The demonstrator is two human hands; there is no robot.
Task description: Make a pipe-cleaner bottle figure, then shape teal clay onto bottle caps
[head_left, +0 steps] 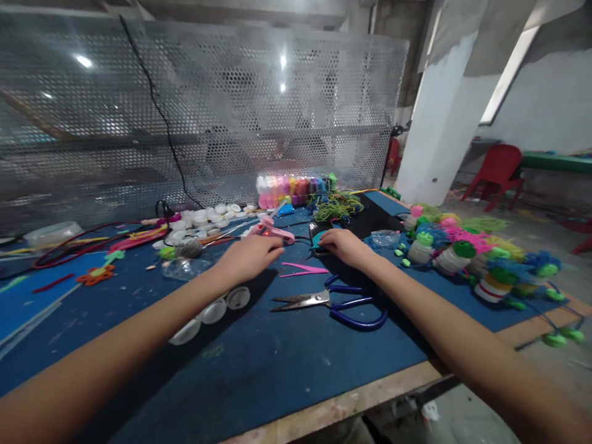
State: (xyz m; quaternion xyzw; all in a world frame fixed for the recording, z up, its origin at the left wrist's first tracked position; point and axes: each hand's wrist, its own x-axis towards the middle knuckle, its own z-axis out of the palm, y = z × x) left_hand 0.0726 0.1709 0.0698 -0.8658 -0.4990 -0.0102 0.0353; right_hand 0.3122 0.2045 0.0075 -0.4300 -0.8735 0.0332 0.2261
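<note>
My left hand (256, 251) is closed around a pink hot glue gun (277, 233), which has a small red light on its side. Across from it, my right hand (343, 245) has its fingers bent down onto a flat teal piece (317, 239). That piece lies on a small black object (314, 228), which I cannot identify. Just below the hands are pink plastic tweezers (305, 270). Nearer to me lie scissors (324, 300) with blue handles, their blades slightly apart. Several white round cups (213, 311) stand in a row under my left forearm.
White lids (208, 217) and coloured clay packs (291, 190) line the back by a perforated metal screen (277, 123). Yarn (337, 206) lies behind my right hand. Several yarn-topped figures (456, 256) stand on the right. A blue board (41, 296) is at left.
</note>
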